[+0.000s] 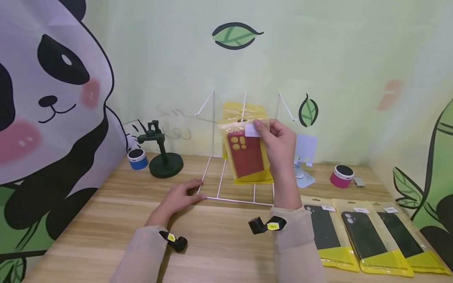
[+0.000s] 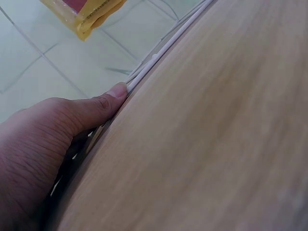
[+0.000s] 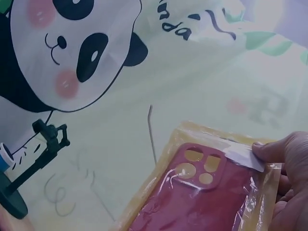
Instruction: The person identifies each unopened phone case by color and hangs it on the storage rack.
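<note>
At 12 o'clock, the right hand (image 1: 281,143) pinches a flat yellow-and-clear plastic pouch (image 1: 253,179) before the metal prong (image 1: 244,105) of a white wire rack (image 1: 233,201); the left hand (image 1: 178,197), digits spread, touches the rack's 8 o'clock corner. Hanging seems underway; next calls for aligning pouch and prong.

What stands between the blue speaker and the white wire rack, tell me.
In the head view, a dark green phone holder stands between the blue speaker and the white wire rack.

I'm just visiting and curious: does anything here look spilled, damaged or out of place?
No spill or damage shows. The bagged red phone case tilts, but the right hand holds it. The faint grey marks on the wall look odd beside its crisp leaves.
</note>
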`<state>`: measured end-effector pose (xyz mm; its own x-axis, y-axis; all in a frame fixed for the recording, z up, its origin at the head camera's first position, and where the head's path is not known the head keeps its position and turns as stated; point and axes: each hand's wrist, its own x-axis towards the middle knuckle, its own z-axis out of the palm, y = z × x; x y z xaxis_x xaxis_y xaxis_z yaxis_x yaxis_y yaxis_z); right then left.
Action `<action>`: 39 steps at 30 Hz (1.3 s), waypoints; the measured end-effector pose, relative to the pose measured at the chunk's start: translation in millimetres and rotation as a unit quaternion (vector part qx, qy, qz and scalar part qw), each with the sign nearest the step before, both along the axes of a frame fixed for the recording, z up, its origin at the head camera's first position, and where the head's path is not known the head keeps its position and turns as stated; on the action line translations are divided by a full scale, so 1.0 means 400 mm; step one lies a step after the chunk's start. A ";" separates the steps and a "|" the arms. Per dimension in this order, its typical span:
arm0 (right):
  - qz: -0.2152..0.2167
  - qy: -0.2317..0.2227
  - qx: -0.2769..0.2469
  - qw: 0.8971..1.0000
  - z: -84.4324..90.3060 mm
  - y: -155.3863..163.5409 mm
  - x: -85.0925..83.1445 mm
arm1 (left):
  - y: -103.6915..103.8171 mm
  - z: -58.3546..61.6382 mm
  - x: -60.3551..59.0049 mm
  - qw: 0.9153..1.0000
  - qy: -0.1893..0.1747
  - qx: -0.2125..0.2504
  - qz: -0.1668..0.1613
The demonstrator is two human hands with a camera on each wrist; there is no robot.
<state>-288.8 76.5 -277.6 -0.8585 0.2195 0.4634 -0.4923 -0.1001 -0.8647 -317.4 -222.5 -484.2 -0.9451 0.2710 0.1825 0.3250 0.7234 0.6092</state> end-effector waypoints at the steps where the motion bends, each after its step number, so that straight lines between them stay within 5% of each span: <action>1: -0.002 -0.002 0.001 1.000 -0.003 -0.001 -0.005 | 0.000 0.001 0.000 1.000 0.001 0.001 0.000; 18: -0.048 -0.040 0.040 0.997 -0.032 0.016 -0.047 | 0.035 0.009 -0.026 1.000 -0.006 -0.005 -0.006; 39: -0.016 -0.038 0.043 0.998 -0.048 0.020 -0.058 | 0.003 -0.002 0.000 1.000 -0.019 -0.001 0.009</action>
